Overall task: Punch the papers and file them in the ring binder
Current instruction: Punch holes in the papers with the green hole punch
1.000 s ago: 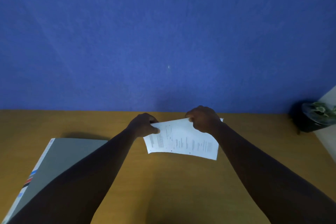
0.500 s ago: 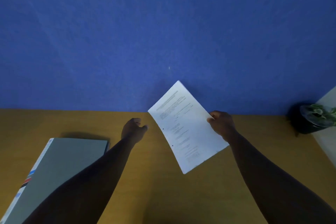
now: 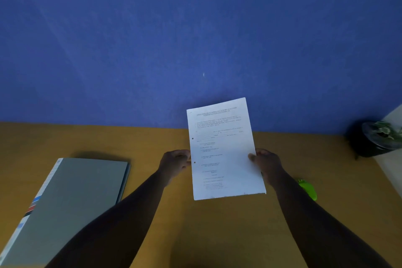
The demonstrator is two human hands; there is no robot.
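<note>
I hold a thin stack of printed white papers [image 3: 224,150] upright above the wooden table [image 3: 195,224], text facing me. Two punched holes show along its left edge. My left hand [image 3: 175,162] pinches that left edge near the lower hole. My right hand [image 3: 264,160] grips the right edge, thumb on the front. A closed grey ring binder [image 3: 71,202] lies flat on the table to the left, its labelled spine toward the table's left side. A green object [image 3: 307,188], partly hidden behind my right forearm, lies on the table to the right; it may be the hole punch.
A blue wall [image 3: 195,39] rises right behind the table's far edge. A dark pot with a green plant [image 3: 376,139] stands at the far right, next to a white surface [image 3: 393,159] at the frame's edge.
The papers went from lying low in both hands to lifted and tilted in my right hand alone, then turned upright. My left hand let go, then took the left edge again.
</note>
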